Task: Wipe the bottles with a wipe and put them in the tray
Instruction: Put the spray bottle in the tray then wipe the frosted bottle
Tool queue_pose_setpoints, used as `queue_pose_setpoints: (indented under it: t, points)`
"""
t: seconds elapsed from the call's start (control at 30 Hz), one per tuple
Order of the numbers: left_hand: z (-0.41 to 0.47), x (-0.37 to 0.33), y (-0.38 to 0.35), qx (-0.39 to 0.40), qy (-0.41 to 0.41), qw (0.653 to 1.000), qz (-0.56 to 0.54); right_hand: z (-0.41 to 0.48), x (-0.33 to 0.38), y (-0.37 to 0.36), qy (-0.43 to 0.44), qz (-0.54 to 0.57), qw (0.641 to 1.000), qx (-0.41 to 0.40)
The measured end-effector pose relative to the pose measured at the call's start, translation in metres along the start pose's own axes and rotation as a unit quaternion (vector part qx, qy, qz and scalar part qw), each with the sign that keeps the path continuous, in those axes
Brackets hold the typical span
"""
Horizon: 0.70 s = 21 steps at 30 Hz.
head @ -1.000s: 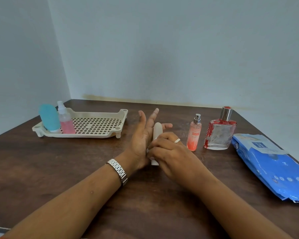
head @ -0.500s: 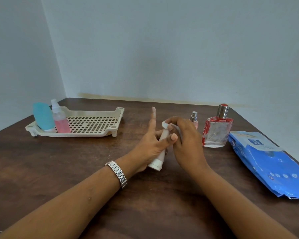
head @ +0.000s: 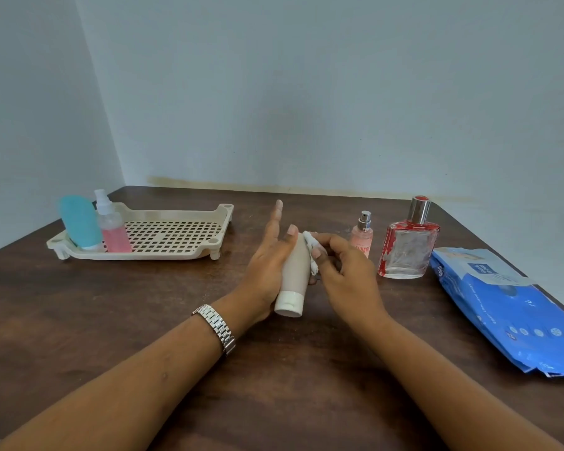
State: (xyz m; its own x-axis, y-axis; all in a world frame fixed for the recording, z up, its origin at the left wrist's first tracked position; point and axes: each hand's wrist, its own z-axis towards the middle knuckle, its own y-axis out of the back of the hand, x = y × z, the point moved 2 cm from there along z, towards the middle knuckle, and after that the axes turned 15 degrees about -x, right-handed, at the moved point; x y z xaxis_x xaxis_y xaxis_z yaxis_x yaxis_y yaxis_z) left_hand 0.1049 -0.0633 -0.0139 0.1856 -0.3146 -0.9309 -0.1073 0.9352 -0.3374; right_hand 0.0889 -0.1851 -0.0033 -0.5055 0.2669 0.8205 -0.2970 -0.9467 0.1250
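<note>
My left hand (head: 267, 265) holds a beige tube bottle (head: 295, 271) with a white cap, above the table. The cap points toward me, my thumb lies over the far end, and my index finger sticks straight out. My right hand (head: 349, 271) pinches a small crumpled white wipe (head: 311, 249) against the bottle's upper right side. A cream slotted tray (head: 137, 255) sits at the left with a teal bottle (head: 79, 222) and a pink spray bottle (head: 113, 232) standing in its left end. A small pink spray bottle (head: 361, 236) and a red-trimmed glass perfume bottle (head: 407, 249) stand right of my hands.
A blue pack of wipes (head: 508, 307) lies near the right edge of the dark wooden table (head: 111, 320). Grey walls close off the far and left sides.
My right hand has slid the wipe from the bottle's lower part to its far tip and now onto its upper right side. My left hand keeps holding the bottle.
</note>
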Motion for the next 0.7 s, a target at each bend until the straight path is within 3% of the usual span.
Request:
queue_pose_setpoints:
  t: [0.17,0.37,0.5,0.6,0.7]
  points:
    - [0.010,-0.007,0.011,-0.042,-0.018,0.997,-0.063,-0.006,0.003,-0.003,0.022,0.013,0.999,0.038]
    - [0.017,-0.016,0.023,-0.090,-0.032,0.994,-0.058,-0.014,0.006,-0.007,0.095,-0.003,0.992,0.084]
    - [0.005,-0.011,0.011,-0.007,0.014,0.998,-0.061,-0.009,0.008,-0.001,0.148,-0.031,0.988,0.019]
    - [-0.007,-0.006,-0.004,0.057,0.042,0.997,-0.027,0.000,0.007,0.005,0.136,-0.038,0.989,-0.052]
    - [-0.011,-0.002,-0.011,0.073,0.054,0.996,-0.008,0.004,0.007,0.009,0.125,-0.050,0.987,-0.091]
